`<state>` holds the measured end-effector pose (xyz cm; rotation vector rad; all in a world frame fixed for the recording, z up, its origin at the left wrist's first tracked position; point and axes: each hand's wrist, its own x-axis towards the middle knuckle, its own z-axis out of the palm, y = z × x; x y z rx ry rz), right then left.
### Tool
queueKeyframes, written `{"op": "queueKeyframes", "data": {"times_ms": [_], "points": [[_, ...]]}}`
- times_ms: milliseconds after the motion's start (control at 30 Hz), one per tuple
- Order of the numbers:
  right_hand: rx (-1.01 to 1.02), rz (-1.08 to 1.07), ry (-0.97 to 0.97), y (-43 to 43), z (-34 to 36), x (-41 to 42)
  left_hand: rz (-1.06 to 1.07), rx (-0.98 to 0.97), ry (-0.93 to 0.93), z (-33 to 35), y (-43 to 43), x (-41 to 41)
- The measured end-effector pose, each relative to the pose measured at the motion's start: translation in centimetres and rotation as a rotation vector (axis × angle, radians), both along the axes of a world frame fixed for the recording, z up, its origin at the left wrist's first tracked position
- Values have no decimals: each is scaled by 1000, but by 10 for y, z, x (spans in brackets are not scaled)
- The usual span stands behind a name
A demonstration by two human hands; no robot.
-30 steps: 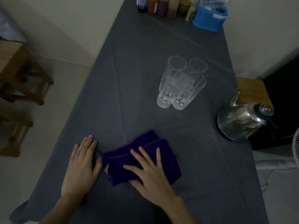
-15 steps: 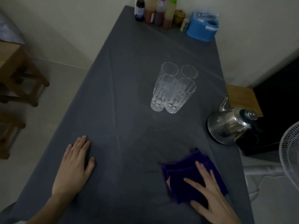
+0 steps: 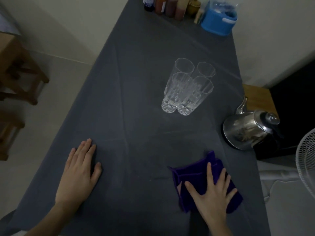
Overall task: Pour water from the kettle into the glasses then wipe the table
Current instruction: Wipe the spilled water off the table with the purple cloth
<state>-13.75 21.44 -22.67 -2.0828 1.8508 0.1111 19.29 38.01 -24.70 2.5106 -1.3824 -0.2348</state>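
Several tall clear glasses (image 3: 185, 89) stand clustered at the middle of the grey-clothed table (image 3: 136, 82). A shiny steel kettle (image 3: 245, 132) sits at the table's right edge, spout pointing away from me. Near the front right lies a folded purple cloth (image 3: 192, 172), and my right hand (image 3: 211, 196) presses flat on it with fingers spread. My left hand (image 3: 80, 174) rests palm down on the tablecloth at the front left, holding nothing. I cannot tell the water level in the glasses.
Bottles (image 3: 163, 5) and a blue container (image 3: 218, 21) line the far end of the table. A white fan (image 3: 306, 157) stands off the right edge, beside a wooden stand (image 3: 257, 97). Wooden stools (image 3: 18, 68) are on the floor at left.
My right hand slid the purple cloth from beside my left hand across to the front right, near the kettle. My left hand stayed flat on the table.
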Motion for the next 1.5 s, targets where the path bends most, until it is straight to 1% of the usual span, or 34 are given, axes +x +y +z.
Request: {"op": "queueKeyframes", "data": {"times_ms": [133,233,333,533,633,733,833,933,1033,1133,1233,1367,1433,1500], "points": [[-136,156,-181,3,-14,-8,1,1,7,0,0,0],[-199,375,-284,7,-17,8,7,5,16,1,0,0],[-187,587,-281,15,-17,50,7,11,22,2,0,0],[-128,831,-243,46,-10,147,-4,35,36,2,1,1],[-78,954,-227,49,-7,172,-1,59,38,3,0,2],[-68,990,-250,42,-9,174,3,75,39,4,-1,3],[-95,971,-278,25,-10,161,7,71,38,5,-1,4],[-105,899,-273,4,-9,138,9,54,33,1,1,8],[-120,812,-295,-24,-11,95,-4,51,27,-4,1,9],[-192,698,-291,-46,-5,36,2,42,28,-4,-1,7],[-246,561,-211,-52,2,-28,8,24,22,-1,-2,5],[-201,254,37,-35,2,-91,9,3,27,0,-1,4],[-129,119,66,-26,0,-97,7,-2,24,0,-1,3],[-99,50,23,-22,-3,-90,3,-2,22,1,-1,2]]}}
